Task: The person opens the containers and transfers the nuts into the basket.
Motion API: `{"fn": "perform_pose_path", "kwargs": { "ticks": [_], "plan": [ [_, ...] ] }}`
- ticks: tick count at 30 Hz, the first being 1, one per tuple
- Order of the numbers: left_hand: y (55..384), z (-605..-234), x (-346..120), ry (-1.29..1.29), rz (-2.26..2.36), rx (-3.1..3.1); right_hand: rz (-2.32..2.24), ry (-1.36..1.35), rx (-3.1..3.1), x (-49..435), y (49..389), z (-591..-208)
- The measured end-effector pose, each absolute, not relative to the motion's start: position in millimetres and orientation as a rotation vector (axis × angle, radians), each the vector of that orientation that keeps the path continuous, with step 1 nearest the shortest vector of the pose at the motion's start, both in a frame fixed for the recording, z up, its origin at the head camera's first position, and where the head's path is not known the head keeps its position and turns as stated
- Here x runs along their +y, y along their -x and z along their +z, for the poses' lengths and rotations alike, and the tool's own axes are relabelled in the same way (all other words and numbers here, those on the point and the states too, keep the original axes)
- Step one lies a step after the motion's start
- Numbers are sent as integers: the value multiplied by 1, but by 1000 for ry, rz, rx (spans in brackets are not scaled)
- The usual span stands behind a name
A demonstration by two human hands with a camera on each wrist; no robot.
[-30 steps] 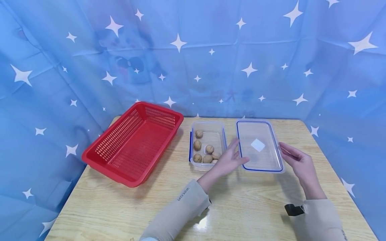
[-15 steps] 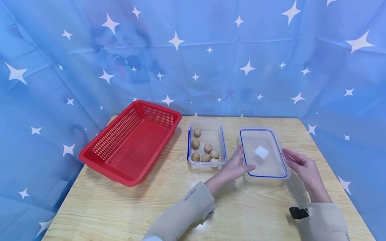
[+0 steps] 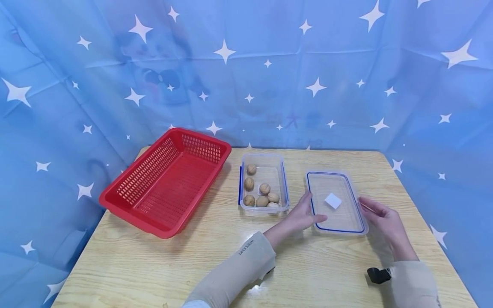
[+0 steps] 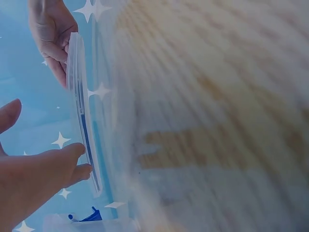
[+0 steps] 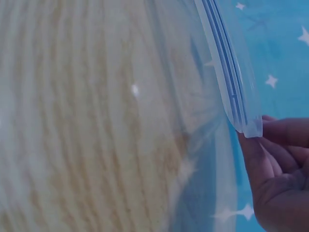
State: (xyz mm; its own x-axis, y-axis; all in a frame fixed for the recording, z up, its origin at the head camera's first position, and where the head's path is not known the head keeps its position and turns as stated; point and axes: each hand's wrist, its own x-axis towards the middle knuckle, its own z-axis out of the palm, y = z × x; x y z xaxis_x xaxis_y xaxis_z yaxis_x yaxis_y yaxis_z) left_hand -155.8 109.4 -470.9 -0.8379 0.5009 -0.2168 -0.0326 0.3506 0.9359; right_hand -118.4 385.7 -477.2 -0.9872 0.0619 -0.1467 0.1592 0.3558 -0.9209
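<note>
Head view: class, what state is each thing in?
Clear plastic container, upright, uncovered
Walnuts, loose inside the container
Blue-sealed clear lid, off the container
Red plastic basket, upright
Starry curtain, hung, creased
Left hand, fingertips touching the lid
Right hand, pinching the lid's edge

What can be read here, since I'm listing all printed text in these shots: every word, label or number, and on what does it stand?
"Let's", on the left sleeve; the next word starts with "S" but is too small to read surely.
Faint characters on the blue curtain: one resembles "大", the rest illegible.
Mark on the right sleeve: too small to read.
White sticker on the clear lid: no text discernible.
</note>
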Motion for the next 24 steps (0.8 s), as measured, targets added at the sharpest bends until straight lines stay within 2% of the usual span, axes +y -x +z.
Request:
{"fn": "perform_pose_path", "kwargs": {
  "ticks": [14, 24],
  "plan": [
    [154, -474, 110, -383, 1382, 2177, -1463, -263, 2553, 384, 116, -483],
    [156, -470, 107, -474, 1331, 2215, -1509, -232, 2536, 381, 119, -477]
  ]
}}
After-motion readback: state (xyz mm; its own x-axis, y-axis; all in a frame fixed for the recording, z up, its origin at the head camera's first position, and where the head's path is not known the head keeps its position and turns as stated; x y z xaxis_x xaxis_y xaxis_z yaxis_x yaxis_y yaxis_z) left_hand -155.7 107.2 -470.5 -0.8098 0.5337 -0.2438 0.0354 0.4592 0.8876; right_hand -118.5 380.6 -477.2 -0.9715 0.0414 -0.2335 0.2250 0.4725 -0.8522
